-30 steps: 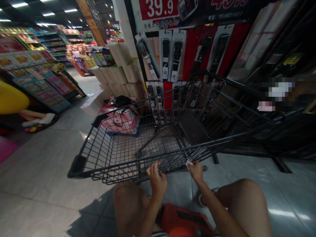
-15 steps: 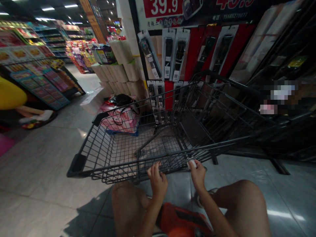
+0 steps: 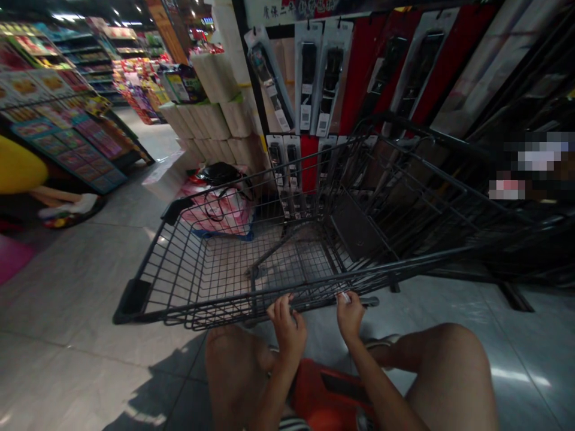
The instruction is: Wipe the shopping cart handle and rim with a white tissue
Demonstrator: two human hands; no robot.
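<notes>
A black wire shopping cart point(image 3: 188, 313) stands in front of my knees, its basket bare inside. My left hand point(image 3: 287, 328) is at the near side of the cart, fingers curled over the lower side wires; its fingertips are partly hidden. To the right, my right hand point(image 3: 350, 315) pinches a small white piece point(image 3: 345, 297), which could be paper or tissue, close against the same wires. Most of that piece is covered by the fingers. Between my forearms, an orange-red object point(image 3: 321, 389) with a dark panel rests low by my lap.
Packaged watch straps point(image 3: 306, 87) hang on a rack behind the cart. Stacked paper rolls point(image 3: 215, 78) and a pink package point(image 3: 220, 209) with a black bag point(image 3: 220, 173) on it stand at the far side. A book display point(image 3: 67, 137) is at left; grey tiles point(image 3: 90, 287) surround the cart.
The view has tilted down slightly. My right hand has moved a little left along the wires, nearer my left hand, which keeps its place at the cart's side.
</notes>
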